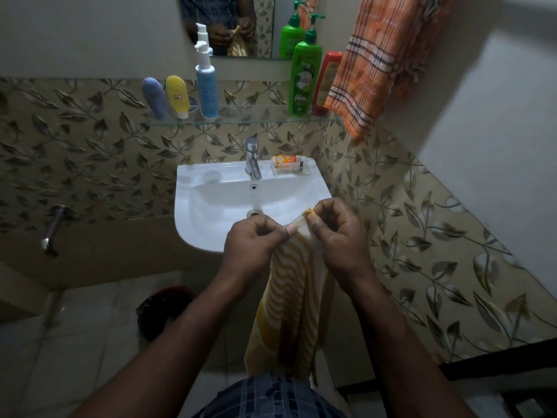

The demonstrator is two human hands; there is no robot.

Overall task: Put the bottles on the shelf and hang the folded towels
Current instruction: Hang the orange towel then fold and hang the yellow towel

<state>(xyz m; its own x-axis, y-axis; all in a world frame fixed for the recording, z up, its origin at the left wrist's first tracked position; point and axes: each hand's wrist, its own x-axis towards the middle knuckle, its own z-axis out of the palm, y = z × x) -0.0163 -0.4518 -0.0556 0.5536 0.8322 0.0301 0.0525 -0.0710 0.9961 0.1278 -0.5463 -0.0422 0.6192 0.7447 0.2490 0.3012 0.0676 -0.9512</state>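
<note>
Over the sink (193,194), left hand (253,241) and right hand (339,233) pinch the yellow towel (289,297), its bottom hidden.

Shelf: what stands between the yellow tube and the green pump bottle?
One blue-and-white pump bottle, near the yellow tube; bare shelf beyond, in the head view.

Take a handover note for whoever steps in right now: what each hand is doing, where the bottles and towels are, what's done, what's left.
Hands: the left hand and the right hand both pinch the top edge of the yellow striped towel, which hangs down in front of the sink.
On the glass shelf: blue-grey tube, yellow tube, white pump bottle, green pump bottle, red bottle.
The orange checked towel hangs at upper right.
Done: bottles shelved, orange checked towel hung.
Left: hang the yellow striped towel.
</note>
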